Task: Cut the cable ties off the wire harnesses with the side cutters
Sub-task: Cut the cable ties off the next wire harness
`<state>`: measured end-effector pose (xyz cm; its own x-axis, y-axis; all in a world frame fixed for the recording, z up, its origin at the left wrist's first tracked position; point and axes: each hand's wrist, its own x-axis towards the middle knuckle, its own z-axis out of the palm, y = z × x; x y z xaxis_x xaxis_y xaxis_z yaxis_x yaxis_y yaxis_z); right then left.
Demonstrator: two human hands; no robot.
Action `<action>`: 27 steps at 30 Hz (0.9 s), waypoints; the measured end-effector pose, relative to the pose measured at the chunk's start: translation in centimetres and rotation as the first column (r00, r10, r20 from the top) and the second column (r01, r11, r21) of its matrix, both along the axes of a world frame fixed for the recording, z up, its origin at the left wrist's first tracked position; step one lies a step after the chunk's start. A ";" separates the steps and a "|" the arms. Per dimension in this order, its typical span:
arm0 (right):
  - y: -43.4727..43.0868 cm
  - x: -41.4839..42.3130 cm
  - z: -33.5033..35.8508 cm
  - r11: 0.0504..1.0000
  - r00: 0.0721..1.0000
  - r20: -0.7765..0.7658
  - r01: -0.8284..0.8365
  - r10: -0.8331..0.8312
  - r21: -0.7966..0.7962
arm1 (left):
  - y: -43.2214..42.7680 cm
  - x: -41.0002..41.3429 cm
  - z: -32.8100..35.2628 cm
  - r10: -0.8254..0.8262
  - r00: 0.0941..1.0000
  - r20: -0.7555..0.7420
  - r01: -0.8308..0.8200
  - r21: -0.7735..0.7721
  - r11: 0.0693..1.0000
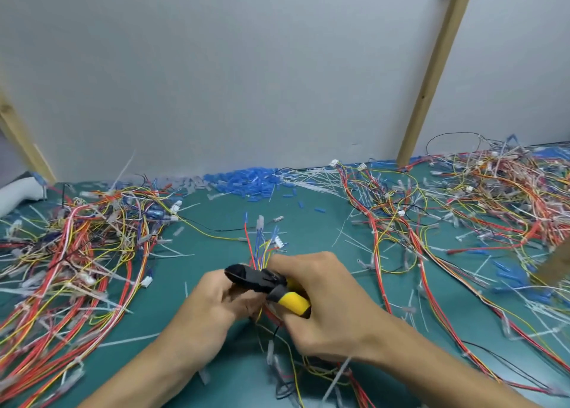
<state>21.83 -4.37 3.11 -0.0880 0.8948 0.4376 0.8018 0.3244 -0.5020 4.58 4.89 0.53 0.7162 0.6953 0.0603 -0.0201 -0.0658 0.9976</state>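
My right hand [320, 302] grips side cutters [271, 284] with a black head and yellow handles, the head pointing left. My left hand [216, 302] holds a small wire harness [262, 247] of red, blue and yellow wires that stick up behind the cutters, with white connectors at their tips. The cutter head lies over my left fingers, right at the bundle. The jaws and any cable tie there are hidden. More of this harness trails down between my forearms [290, 364].
A big tangle of harnesses [71, 253] covers the left of the green mat [216, 253], and another tangle [478, 210] the right. Blue sleeves [246, 182] lie heaped at the wall. Cut white ties are scattered about. A wooden post [431, 77] leans at the right.
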 end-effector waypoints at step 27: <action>-0.5 2.1 -1.1 0.988 0.991 0.041 0.126 -0.131 0.091 | 0.2 -1.6 1.5 0.160 0.911 0.381 -0.146 -0.067 0.987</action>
